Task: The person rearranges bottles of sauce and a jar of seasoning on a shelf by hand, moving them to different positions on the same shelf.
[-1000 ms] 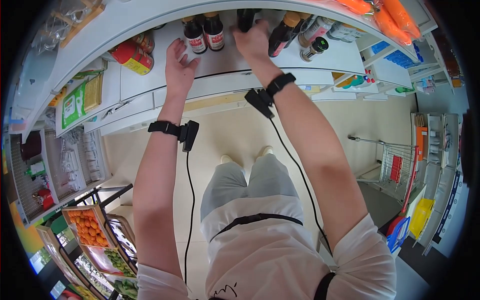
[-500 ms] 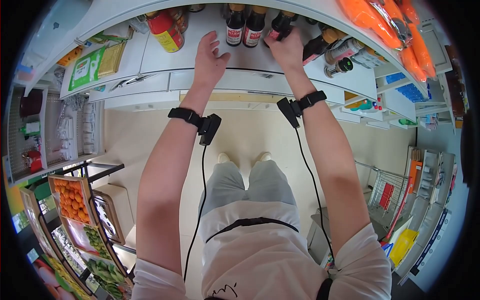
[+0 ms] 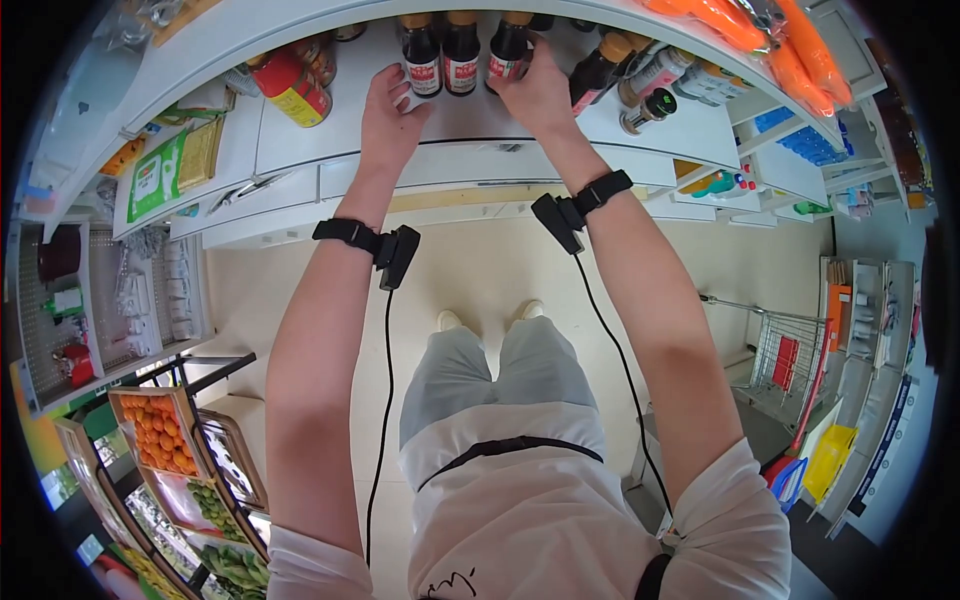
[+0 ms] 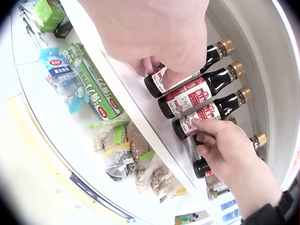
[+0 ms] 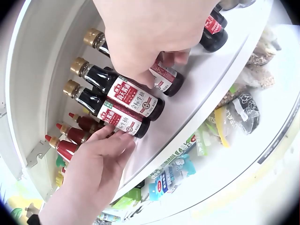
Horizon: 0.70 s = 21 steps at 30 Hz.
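Observation:
Three dark soy sauce bottles with gold caps and red-and-white labels stand side by side on the white shelf (image 3: 345, 135). My right hand (image 3: 540, 95) grips the right bottle (image 3: 508, 45), thumb in front and fingers round its far side. The middle bottle (image 3: 461, 55) stands between the other two. My left hand (image 3: 390, 125) is beside the left bottle (image 3: 421, 60), with loosely bent fingers. In the right wrist view, the left fingertips (image 5: 107, 131) are right at that bottle's lower end.
Right of my right hand stand more dark bottles (image 3: 598, 65) and a small black-capped jar (image 3: 650, 110). A red-and-yellow container (image 3: 290, 90) sits to the left. Packaged carrots (image 3: 790, 50) lie on the upper shelf, whose edge overhangs the bottles. Bagged goods (image 4: 122, 159) fill the shelf below.
My right hand has brought its bottle forward from deeper on the shelf, into line beside the other two. My left hand has come closer to the left bottle. The head view has shifted.

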### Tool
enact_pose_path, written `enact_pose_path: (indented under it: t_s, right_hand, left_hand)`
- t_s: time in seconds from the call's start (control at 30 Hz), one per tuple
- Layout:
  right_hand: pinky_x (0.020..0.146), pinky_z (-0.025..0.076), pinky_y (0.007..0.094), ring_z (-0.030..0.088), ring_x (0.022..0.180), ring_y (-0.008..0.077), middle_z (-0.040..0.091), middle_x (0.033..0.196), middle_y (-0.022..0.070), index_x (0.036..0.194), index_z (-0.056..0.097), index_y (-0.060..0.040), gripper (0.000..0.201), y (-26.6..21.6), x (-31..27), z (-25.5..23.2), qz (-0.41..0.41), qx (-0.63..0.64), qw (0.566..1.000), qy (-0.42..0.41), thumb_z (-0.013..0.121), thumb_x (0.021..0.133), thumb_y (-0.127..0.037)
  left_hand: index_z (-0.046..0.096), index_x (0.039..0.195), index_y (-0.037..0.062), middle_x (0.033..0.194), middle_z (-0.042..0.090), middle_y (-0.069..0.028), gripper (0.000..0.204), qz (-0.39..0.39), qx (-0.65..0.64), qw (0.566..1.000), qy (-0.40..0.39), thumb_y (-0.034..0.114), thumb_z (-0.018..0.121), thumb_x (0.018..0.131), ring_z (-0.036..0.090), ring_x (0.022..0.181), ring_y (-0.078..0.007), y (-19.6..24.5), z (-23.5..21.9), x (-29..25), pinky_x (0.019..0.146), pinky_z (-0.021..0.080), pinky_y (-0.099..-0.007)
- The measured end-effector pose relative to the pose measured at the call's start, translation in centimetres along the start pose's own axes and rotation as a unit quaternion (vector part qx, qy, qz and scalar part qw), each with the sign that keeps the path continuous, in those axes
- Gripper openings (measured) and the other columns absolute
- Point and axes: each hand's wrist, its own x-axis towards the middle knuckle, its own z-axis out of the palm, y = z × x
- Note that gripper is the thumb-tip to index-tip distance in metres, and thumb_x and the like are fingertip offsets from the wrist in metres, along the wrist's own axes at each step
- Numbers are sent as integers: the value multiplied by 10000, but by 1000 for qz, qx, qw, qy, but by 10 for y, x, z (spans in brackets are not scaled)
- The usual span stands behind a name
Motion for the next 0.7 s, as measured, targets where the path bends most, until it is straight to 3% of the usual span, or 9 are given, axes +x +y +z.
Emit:
enact_pose_path:
  t_s: [0.2,0.3,0.4,0.6,0.67,0.7]
  right_hand:
    - [955,541,418,680,1110,393,704,1174,230,1462,416,-36,814,9,5,9,12,-16,1000,-3,826,781,-212]
    - [953,541,420,683,1098,399,689,1203,248,1472,405,-24,770,13,11,13,-27,-23,999,-30,764,805,-159]
    - [939,544,421,688,1074,402,680,1225,247,1456,416,-19,722,7,9,12,-7,-6,999,-40,712,804,-116]
    - [886,558,422,704,999,392,672,1253,241,1440,429,-7,672,7,-51,-24,7,42,998,-48,616,795,-24]
    - [825,573,405,719,937,349,673,1255,234,1446,419,7,671,18,-74,-50,-61,53,997,3,581,795,36]
    - [825,573,405,719,937,349,673,1255,234,1446,419,7,671,22,-79,-67,-57,53,997,7,581,795,36]
  left_hand:
    - [442,1434,13,1406,584,-150,706,-11,-3,1000,-12,-23,778,815,583,1289,-247,2,1,6,1057,484,-346]
    - [446,1432,15,1394,593,-149,694,-11,-14,1000,-15,-29,769,819,581,1295,-245,-1,3,7,1058,481,-348]
    - [449,1429,18,1390,596,-147,679,-8,-21,1000,-13,-38,755,826,577,1301,-242,-4,3,8,1058,479,-350]
    - [518,1316,16,1321,615,-140,498,19,-5,999,39,-82,676,854,606,1227,-232,-11,-4,-10,1030,494,-343]
    - [523,1303,16,1308,616,-143,480,20,14,999,40,-83,670,857,610,1217,-232,-5,0,-25,1019,501,-338]
    - [527,1290,16,1295,617,-146,462,16,36,998,45,-85,663,860,614,1207,-231,-2,2,-33,1008,507,-332]
